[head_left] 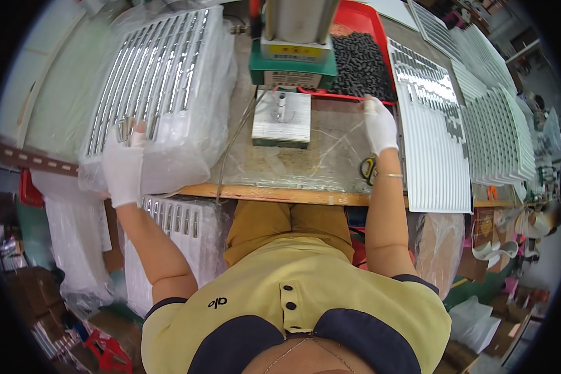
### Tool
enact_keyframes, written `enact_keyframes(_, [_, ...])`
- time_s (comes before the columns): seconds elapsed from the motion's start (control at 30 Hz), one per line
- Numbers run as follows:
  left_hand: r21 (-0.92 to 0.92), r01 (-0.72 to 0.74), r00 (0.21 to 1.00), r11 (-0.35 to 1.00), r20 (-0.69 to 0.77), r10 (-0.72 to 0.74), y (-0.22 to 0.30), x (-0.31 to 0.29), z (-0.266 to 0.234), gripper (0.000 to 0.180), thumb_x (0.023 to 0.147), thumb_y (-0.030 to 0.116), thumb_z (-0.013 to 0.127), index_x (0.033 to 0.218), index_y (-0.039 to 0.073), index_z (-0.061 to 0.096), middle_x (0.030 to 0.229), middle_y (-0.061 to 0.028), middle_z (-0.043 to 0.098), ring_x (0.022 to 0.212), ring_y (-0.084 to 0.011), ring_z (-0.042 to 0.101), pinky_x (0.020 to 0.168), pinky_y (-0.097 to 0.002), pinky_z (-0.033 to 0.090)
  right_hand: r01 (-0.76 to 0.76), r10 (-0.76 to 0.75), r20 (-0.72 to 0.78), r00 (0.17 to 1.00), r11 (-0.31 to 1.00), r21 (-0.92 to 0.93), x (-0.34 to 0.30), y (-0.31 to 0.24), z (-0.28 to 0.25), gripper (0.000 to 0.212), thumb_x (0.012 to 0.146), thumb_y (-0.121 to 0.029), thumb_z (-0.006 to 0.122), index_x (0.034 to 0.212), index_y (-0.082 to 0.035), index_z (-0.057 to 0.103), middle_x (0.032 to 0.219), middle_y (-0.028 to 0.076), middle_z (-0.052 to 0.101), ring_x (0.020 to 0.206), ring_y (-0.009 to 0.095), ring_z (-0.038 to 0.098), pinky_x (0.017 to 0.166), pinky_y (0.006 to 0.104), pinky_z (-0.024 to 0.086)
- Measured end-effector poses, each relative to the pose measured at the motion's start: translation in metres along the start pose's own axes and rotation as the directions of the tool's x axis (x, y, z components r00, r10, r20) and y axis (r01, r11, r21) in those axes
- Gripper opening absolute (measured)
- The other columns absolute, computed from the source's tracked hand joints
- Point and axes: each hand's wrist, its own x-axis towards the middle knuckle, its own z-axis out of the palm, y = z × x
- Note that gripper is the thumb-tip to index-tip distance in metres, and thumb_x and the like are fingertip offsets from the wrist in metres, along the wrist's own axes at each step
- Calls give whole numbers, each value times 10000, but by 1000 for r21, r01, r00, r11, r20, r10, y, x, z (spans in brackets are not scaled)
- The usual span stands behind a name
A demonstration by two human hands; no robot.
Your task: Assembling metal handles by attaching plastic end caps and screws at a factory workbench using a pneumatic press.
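L hand (pixel 123 169) holds silver tubes (pixel 124 131) at front of tray (pixel 179 128), 9 o'clock of block (pixel 297 128), prob. for easy reach. Black plugs (pixel 363 65) sit in red bin (pixel 373 20), 1–2 o'clock, prob. so none roll off worktop (pixel 333 165). R hand (pixel 381 128), 3 o'clock, looks narrow; can't tell contents.

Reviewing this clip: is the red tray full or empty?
Not empty: small black pieces are heaped in the red tray. Exact fullness I cannot tell; the press hides part of it.
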Motion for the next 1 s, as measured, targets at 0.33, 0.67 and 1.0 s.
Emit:
enact_keyframes(0.33, [599, -175, 966, 781, 260, 17, -9, 22, 2, 294, 751, 202, 729, 950, 3, 642, 810, -147, 661, 702, -250, 616, 685, -341, 472, 83, -48, 116, 992, 944, -320, 48, -32, 40, 278, 848, -364, 568, 881, -105, 664, 899, 166, 654, 866, 356, 620, 756, 443, 482])
enact_keyframes(0.67, [-58, -70, 946, 996, 312, 84, 40, -40, 24, 208, 770, 138, 723, 923, 55, 610, 756, 34, 533, 720, -76, 504, 658, -256, 427, 16, 27, 177, 984, 971, -238, 73, -27, 79, 282, 858, -348, 555, 897, -97, 676, 926, 165, 662, 897, 358, 622, 780, 440, 484])
enact_keyframes(1.0, [-137, -105, 811, 985, 561, 165, 13, -101, 173, 234, 777, 121, 724, 935, 14, 590, 771, -63, 633, 654, -126, 560, 580, -261, 439, 160, -215, 310, 926, 968, 194, -35, -65, -35, 161, 810, -190, 635, 861, -42, 669, 780, 167, 637, 721, 320, 614, 648, 357, 479])
